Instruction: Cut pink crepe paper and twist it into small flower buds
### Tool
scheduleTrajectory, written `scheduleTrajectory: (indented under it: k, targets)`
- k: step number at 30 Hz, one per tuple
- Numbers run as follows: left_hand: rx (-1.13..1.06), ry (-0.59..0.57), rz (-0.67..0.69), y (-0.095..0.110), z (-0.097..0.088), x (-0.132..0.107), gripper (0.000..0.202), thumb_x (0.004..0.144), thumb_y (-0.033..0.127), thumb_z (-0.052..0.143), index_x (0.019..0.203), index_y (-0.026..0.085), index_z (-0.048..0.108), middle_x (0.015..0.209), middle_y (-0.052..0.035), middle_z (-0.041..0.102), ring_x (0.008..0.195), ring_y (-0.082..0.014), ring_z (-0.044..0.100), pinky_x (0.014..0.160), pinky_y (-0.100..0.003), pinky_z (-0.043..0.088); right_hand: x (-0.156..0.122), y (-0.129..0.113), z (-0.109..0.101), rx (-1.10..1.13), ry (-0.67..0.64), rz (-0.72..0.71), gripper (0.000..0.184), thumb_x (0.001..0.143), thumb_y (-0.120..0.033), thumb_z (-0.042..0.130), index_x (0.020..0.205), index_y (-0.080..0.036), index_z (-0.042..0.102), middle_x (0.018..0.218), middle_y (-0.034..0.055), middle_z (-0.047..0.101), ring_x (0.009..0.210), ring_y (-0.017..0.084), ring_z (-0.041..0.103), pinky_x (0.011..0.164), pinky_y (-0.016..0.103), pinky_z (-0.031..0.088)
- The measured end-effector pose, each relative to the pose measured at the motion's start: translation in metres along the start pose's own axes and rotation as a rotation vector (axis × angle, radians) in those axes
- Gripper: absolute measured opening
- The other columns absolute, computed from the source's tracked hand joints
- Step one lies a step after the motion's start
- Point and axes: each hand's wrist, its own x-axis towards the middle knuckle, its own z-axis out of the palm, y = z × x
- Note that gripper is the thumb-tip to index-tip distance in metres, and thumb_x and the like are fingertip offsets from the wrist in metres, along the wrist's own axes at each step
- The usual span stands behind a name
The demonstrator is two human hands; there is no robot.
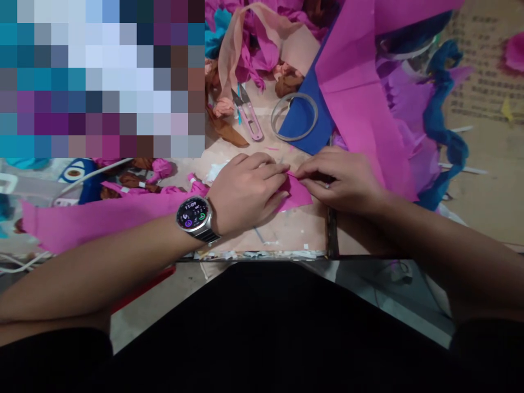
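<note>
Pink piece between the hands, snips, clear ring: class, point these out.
Pink piece (299, 194): head view, on its exposed flat face.
Snips (248, 117): head view, on the handle.
Clear ring (275, 125): head view, left rim.

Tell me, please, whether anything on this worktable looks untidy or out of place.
Yes: white scraps litter the near edge of the worktable, like unswept offcuts, and the pink-handled thread snips lie with bare blades apart just beyond the left hand, which seems a little careless.
</note>
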Motion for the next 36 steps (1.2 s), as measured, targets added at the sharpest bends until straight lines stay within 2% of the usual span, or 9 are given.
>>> scheduleTrajectory:
  k: [4, 9, 16, 22, 27, 36]
  targets:
    - [-0.003, 0.007, -0.024, 0.0, -0.001, 0.0, 0.032, 0.103, 0.034, 0.062, 0.127, 0.019, 0.078, 0.13, -0.0124, 0.081, 0.127, -0.0348, 0.071, 0.1, -0.052, 0.056, 0.0, 0.001, 0.0, -0.001, -0.001, -0.003, 0.017, 0.097, -0.019, 0.067, 0.1, -0.032, 0.079, 0.1, -0.0019, 0.086, 0.096, 0.024, 0.079, 0.09, 0.042, 0.061]
    - [0.017, -0.007, -0.039, 0.002, -0.002, 0.001, 0.037, 0.104, 0.036, 0.06, 0.131, 0.015, 0.075, 0.122, -0.0155, 0.081, 0.125, -0.0361, 0.071, 0.099, -0.054, 0.055, 0.001, 0.0, -0.002, 0.028, -0.02, -0.009, 0.018, 0.096, -0.019, 0.067, 0.102, -0.032, 0.079, 0.102, -0.0014, 0.086, 0.098, 0.024, 0.079, 0.093, 0.042, 0.061]
    - [0.036, -0.008, -0.007, 0.001, -0.001, 0.0, 0.039, 0.104, 0.03, 0.06, 0.137, 0.017, 0.075, 0.141, -0.0124, 0.076, 0.129, -0.0374, 0.069, 0.102, -0.057, 0.053, 0.001, -0.002, -0.006, 0.055, -0.041, 0.0, 0.026, 0.094, -0.014, 0.063, 0.103, -0.032, 0.08, 0.103, -0.0008, 0.085, 0.1, 0.024, 0.079, 0.094, 0.042, 0.061]
    - [0.032, -0.035, -0.023, 0.001, -0.001, 0.0, 0.042, 0.104, 0.032, 0.059, 0.141, 0.017, 0.074, 0.146, -0.0117, 0.074, 0.133, -0.0392, 0.066, 0.105, -0.058, 0.052, 0.0, -0.003, -0.007, 0.079, -0.044, 0.001, 0.036, 0.086, -0.007, 0.061, 0.102, -0.031, 0.082, 0.101, -0.0011, 0.086, 0.099, 0.024, 0.079, 0.097, 0.042, 0.061]
    - [-0.006, -0.043, -0.044, 0.002, -0.003, 0.0, 0.048, 0.098, 0.027, 0.065, 0.145, 0.02, 0.073, 0.147, -0.0139, 0.072, 0.136, -0.041, 0.064, 0.107, -0.061, 0.053, -0.001, -0.002, -0.009, 0.067, -0.042, 0.007, 0.035, 0.086, -0.009, 0.06, 0.099, -0.03, 0.084, 0.098, -0.0012, 0.085, 0.096, 0.023, 0.078, 0.094, 0.04, 0.061]
    - [-0.011, -0.038, -0.058, 0.002, -0.002, -0.001, 0.048, 0.099, 0.031, 0.065, 0.145, 0.021, 0.072, 0.151, -0.014, 0.07, 0.14, -0.0431, 0.061, 0.109, -0.063, 0.051, 0.0, -0.004, -0.015, 0.063, -0.071, 0.038, 0.028, 0.084, -0.012, 0.062, 0.086, -0.031, 0.082, 0.088, -0.0003, 0.083, 0.088, 0.025, 0.077, 0.091, 0.042, 0.061]
